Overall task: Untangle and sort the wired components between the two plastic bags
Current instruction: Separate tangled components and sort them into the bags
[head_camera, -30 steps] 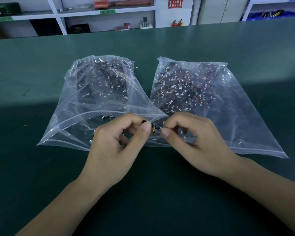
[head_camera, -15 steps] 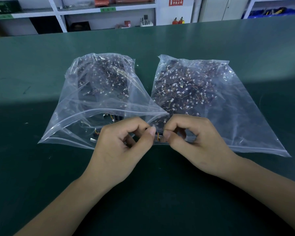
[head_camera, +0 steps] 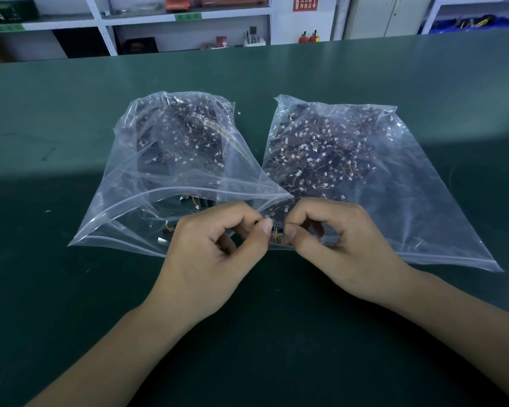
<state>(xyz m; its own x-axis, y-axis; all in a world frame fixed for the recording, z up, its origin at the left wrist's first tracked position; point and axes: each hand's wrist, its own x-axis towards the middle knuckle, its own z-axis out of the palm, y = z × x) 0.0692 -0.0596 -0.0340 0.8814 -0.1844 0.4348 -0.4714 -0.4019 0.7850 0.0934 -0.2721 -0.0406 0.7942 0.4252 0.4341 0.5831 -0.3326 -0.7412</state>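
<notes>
Head view shows the left hand (head_camera: 215,254) and right hand (head_camera: 335,248) pinching one small wired component (head_camera: 276,230) between thumbs and forefingers, grip narrow, just above the green desk (head_camera: 71,318), between the left bag (head_camera: 165,183) and right bag (head_camera: 379,177).

Two bare forearms enter from the lower edge, each ending in an ungloved hand: left hand (head_camera: 215,254), right hand (head_camera: 338,248). No sleeves, rings, watches or bands show. The thumbnails are short, trimmed and unpainted.
</notes>
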